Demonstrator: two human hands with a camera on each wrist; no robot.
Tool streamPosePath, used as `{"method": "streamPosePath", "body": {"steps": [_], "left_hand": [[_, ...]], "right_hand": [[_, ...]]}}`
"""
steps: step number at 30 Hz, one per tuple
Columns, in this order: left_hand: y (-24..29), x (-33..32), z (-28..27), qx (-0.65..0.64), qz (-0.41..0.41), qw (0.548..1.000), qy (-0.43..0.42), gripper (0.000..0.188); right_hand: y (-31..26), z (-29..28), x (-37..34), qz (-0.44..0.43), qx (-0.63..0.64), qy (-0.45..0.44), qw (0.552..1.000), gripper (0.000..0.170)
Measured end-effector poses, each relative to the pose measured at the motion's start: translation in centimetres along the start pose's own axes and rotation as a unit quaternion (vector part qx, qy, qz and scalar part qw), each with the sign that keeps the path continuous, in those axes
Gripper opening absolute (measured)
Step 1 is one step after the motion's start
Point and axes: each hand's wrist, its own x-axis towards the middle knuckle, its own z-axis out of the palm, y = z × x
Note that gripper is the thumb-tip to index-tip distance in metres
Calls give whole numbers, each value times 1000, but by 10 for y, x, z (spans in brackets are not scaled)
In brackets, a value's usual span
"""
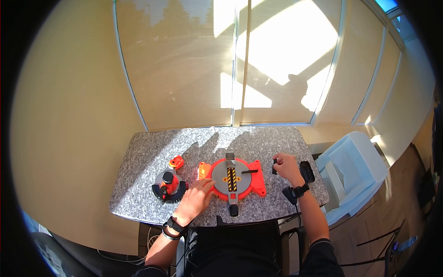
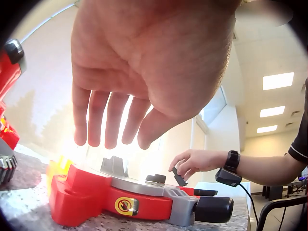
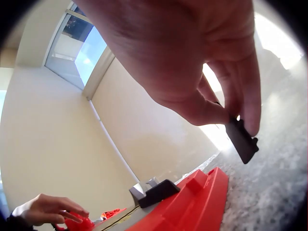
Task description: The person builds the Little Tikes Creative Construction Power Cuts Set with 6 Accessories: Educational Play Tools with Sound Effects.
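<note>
A toy saw base [image 1: 222,181], red with a round grey turntable and a black-and-yellow striped strip, lies on the granite-patterned table [image 1: 134,184]. At its left edge is my left hand [image 1: 197,198], fingers extended and lightly bent; the left wrist view shows the hand [image 2: 149,62] over the base with nothing in it. To the right of the base, my right hand [image 1: 287,167] pinches a small flat black plastic piece [image 3: 242,140] between thumb and fingers, close over the tabletop. Small pegs show on the piece's edge.
A red and black toy saw head [image 1: 170,183] stands left of the base, with a small orange-red part [image 1: 176,162] behind it. Near the right edge lies a black object [image 1: 307,172]. A chair draped in light blue [image 1: 353,166] stands right of the table.
</note>
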Motion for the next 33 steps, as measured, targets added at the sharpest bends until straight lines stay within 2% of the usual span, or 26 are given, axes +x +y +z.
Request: {"method": "streamPosePath", "body": {"steps": [5,13,22,28,33], "left_hand": [[6,3,-1,-16,8,1000,20,35],[22,13,-1,-84,23,996,24,34],[34,28,2,-160,36,985,53,30],[33,33,1,-190,33,979,65,21],[13,36,-1,-156,21,983,94,19]], "right_hand": [[-38,-3,-15,-61,53,19,997,23],[-98,-14,-38,-77,151,-58,984,14],[-121,-2,-51,-184,154,-80,968,14],[-137,6,-58,-171,166,-112,965,15],[-134,4,-55,-188,120,-87,971,20]]}}
